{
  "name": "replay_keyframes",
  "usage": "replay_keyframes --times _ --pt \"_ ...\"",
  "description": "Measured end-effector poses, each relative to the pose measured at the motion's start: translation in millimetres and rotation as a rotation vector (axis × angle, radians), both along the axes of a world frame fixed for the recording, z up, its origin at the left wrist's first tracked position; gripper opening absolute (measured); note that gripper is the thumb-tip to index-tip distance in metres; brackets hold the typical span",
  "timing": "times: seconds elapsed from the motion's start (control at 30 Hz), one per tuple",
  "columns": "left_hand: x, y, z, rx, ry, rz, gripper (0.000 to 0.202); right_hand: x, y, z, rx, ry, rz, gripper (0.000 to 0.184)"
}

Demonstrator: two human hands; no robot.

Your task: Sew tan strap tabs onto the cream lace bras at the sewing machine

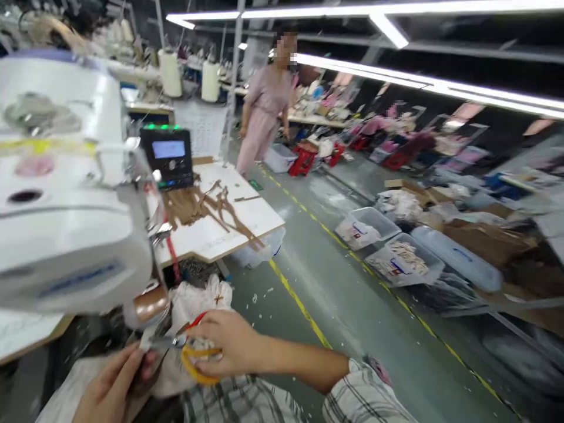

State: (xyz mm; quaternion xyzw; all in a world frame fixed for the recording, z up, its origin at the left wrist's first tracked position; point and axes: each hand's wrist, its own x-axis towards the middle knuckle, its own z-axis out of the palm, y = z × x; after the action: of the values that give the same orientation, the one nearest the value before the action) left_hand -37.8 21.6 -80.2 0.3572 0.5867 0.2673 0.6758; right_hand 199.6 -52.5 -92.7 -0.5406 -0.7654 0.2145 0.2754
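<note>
My right hand point(231, 341) is closed round a pair of scissors point(194, 359) with orange and red handles. Their metal blades point left, at a strip of pale fabric point(145, 341). That strip is pinched in the fingers of my left hand point(117, 379), just below the head of a white sewing machine point(74, 194). More pale cloth point(198, 302) hangs under the machine and spreads over my lap. Whether the blades are cutting into the strip cannot be made out, as the picture is blurred there.
Brown fabric strips point(229, 214) lie on the white tabletop point(215, 238) beside a control panel point(167, 154). A person point(267, 106) in pink stands past the table. Clear plastic bins point(408, 261) holding fabric pieces stand on the floor to the right, by a yellow line point(304, 305).
</note>
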Motion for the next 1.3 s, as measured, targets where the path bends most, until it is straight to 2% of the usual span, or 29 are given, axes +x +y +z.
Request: replay_keyframes --times 0.07,0.13,0.3,0.47,0.53,0.6,0.77,1.1,1.3 --pt "18 -1 19.7 0.074 -0.055 -0.077 0.044 3 0 8.1 0.005 0.026 -0.015 0.05" --pt "31 2 28.5 0.187 -0.038 -0.155 0.036 6 3 11.8 0.002 0.049 -0.023 0.049" --pt "23 3 19.8 0.329 0.066 -0.231 0.027 5 7 2.6 -0.075 0.065 0.004 0.042" --pt "20 -1 14.3 0.259 -0.048 -0.197 0.014 5 -2 -2.2 -0.085 0.105 0.005 0.039" --pt "21 1 13.5 0.207 -0.128 -0.173 0.011 6 -6 -4.1 -0.085 0.161 -0.039 0.04" --pt "20 3 13.4 0.178 -0.174 -0.167 0.016 6 -10 -7.1 -0.082 0.206 -0.1 0.044" --pt "14 7 16.5 0.246 -0.082 -0.243 0.032 0 -17 -13.3 -0.11 0.251 -0.107 0.056" --pt "7 13 20.6 0.186 0.003 -0.331 0.029 -12 0 -13.3 -0.142 0.237 -0.058 0.057" --pt "5 15 18.6 0.182 -0.008 -0.352 0.029 -10 6 -10.7 -0.195 0.207 -0.043 0.046"
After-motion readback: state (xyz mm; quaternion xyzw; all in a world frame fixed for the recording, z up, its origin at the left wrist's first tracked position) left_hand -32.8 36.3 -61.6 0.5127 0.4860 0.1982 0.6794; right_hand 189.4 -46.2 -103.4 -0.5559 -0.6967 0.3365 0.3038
